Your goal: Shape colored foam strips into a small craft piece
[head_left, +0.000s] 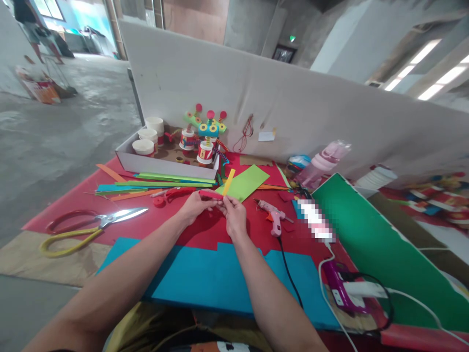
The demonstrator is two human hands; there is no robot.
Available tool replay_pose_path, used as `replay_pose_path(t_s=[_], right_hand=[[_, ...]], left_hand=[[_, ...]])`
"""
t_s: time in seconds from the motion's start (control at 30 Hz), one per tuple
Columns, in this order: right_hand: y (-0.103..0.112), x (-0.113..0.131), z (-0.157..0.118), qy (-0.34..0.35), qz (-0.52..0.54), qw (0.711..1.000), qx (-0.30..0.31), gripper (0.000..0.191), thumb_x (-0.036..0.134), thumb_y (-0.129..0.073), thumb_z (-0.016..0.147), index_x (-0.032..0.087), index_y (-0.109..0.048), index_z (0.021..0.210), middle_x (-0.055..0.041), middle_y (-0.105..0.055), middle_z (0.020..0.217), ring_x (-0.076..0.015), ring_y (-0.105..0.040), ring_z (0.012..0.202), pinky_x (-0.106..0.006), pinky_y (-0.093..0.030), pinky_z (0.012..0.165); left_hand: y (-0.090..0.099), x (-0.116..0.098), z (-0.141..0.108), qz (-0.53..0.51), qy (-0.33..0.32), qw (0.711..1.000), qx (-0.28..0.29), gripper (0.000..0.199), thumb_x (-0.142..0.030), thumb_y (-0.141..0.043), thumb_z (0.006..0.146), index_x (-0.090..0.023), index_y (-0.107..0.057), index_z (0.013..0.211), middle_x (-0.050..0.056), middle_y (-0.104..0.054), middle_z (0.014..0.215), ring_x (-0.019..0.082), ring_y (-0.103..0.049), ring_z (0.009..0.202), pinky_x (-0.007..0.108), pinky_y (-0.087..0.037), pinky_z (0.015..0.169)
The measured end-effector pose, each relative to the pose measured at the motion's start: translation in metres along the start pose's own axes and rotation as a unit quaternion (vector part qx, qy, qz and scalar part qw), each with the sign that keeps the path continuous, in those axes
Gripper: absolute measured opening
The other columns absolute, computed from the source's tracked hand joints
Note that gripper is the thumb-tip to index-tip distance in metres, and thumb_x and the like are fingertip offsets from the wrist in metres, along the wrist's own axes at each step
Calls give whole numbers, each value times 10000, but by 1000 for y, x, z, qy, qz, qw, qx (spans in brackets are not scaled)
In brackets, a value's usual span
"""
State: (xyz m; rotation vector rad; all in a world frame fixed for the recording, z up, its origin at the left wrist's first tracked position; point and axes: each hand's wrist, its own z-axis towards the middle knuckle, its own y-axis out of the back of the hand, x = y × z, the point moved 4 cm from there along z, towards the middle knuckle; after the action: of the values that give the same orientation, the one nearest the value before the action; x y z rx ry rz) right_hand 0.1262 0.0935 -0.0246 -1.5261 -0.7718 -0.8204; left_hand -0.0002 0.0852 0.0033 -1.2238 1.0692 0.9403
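Note:
Over the red-covered table, my left hand (195, 208) pinches one end of a small red paper strip (210, 194). The fingers of my right hand (234, 216) close on the other end, where a narrow yellow paper strip (229, 182) sticks up at a slant. Whether the two strips are joined is hidden by my fingertips. Just behind my hands lies a light green sheet of paper (251, 182). A pink glue gun (274, 218) rests to the right of my right hand, its black cord running toward me. Red-handled scissors or pliers (178, 193) lie left of my left hand.
Large scissors (104, 222) lie at the left, near green and blue paper strips (161, 184). A white box (164, 164) holds paper cups (143, 146) and cup figures (205, 151). Blue paper (190, 274) covers the front edge. A purple power strip (342, 288) and green board (377, 249) stand right.

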Motion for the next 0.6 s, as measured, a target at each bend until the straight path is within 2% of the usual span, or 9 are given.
replay_pose_path(t_s=[0.07,0.23,0.6], right_hand=[[-3,0,-2,-6,-1,1000,12,277,312,-797,629,147,-649,795,3,-680,644,-140,-652,599,-318,-581,692],[-9,0,-7,-47,5,997,58,275,299,-811,625,151,-636,778,8,-669,620,-131,-653,586,-317,-590,705],[-9,-2,-7,-77,41,994,69,308,310,-837,603,156,-623,762,18,-659,611,-131,-656,617,-333,-590,765]], left_hand=[[1,0,1,11,-11,1000,-19,291,-290,-804,607,-132,-706,831,50,-692,737,134,-600,631,245,-454,582],[6,-3,1,28,-40,996,-72,225,-323,-785,624,-139,-671,686,4,-631,610,107,-538,563,231,-416,557],[4,-6,-1,1,-27,997,-72,240,-314,-798,584,-143,-630,588,-6,-586,545,101,-496,531,234,-387,534]])
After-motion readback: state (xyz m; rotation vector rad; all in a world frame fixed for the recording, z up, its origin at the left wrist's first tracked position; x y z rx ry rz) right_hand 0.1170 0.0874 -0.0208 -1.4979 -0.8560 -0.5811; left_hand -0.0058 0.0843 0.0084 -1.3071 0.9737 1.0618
